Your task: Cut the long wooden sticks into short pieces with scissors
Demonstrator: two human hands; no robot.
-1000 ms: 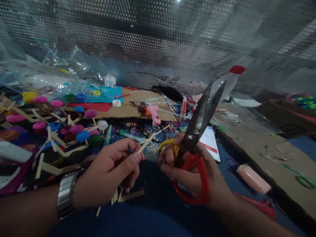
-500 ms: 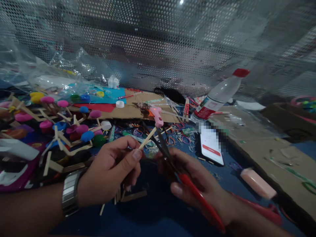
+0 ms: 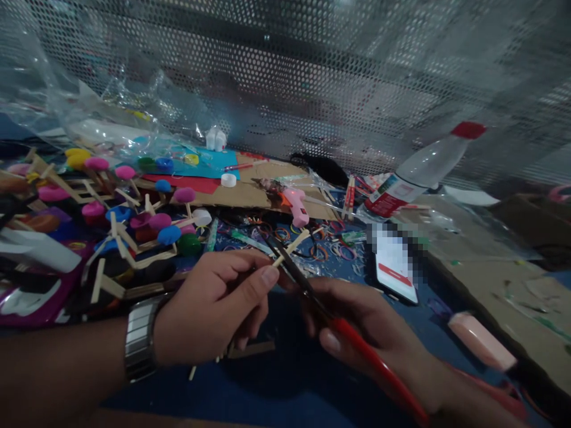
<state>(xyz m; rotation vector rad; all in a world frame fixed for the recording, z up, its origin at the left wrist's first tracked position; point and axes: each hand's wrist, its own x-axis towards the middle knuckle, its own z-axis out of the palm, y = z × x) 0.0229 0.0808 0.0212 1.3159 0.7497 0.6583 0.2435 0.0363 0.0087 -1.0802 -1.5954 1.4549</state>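
My left hand [image 3: 227,303], with a metal watch on its wrist, pinches a thin wooden stick [image 3: 298,240] between thumb and fingers. The stick points up and to the right. My right hand [image 3: 361,315] is closed round red-handled scissors [image 3: 375,362]. Their dark blades lie across the stick, just beyond my left fingertips. Beyond the stick's tip rests a pink glue gun [image 3: 297,208]. More wooden pieces [image 3: 252,349] lie on the blue surface, partly below my left hand.
Stick structures with coloured caps [image 3: 169,235] crowd the left. A phone [image 3: 395,267], a tilted bottle [image 3: 419,172] and a pink block [image 3: 482,342] are at the right. Coloured bands [image 3: 319,252] and scraps lie ahead. Cardboard [image 3: 250,196] and a perforated metal panel [image 3: 285,77] stand behind.
The scissor blades have moved from beside the stick to across it. The view has shifted, so the surroundings and both hands appear farther right.
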